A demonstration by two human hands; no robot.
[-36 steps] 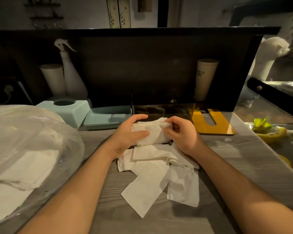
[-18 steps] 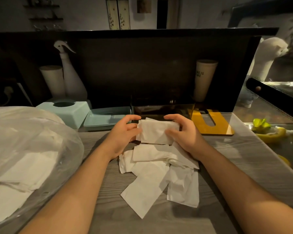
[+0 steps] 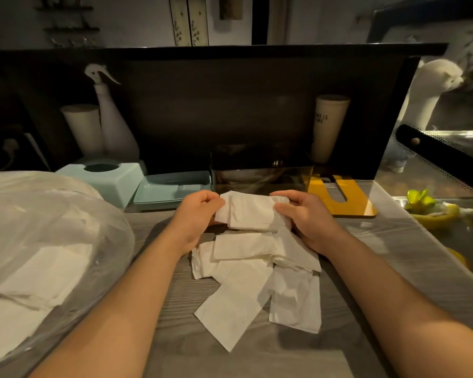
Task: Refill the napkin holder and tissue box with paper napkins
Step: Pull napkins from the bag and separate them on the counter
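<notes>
Both hands met at the centre over the counter [image 3: 175, 336]: the left hand [image 3: 195, 214] pinched the left edge of a small stack of folded napkins [image 3: 247, 212], and the right hand [image 3: 306, 216] gripped its right edge with curled fingers, so the stack hung between them just above the surface.

At 9 o'clock from the hands lay one clear plastic bag [image 3: 47, 241], bulging, with more white napkins inside; how many could not be counted. At 10 o'clock sat one pale blue tissue box [image 3: 107, 178] with a round hole in its top, and behind it one white roll [image 3: 84, 126] and one white spray bottle [image 3: 112, 115]. Just right of the box lay one matching pale blue lid [image 3: 172, 188], flat on the counter.

At 12 o'clock, just beyond the stack, stood one dark, glossy napkin holder [image 3: 260, 174]. Directly below the hands, at 6 o'clock, a loose pile [image 3: 257, 276] of about five or six napkins lay overlapping on the counter; the exact count was hard to tell.

At 1 o'clock stood one beige cup [image 3: 329, 126] with dark lettering, and at 2 o'clock one yellow board [image 3: 347, 200] with a U-shaped slot lay flat. Farther right stood one white animal figure [image 3: 432, 88].
</notes>
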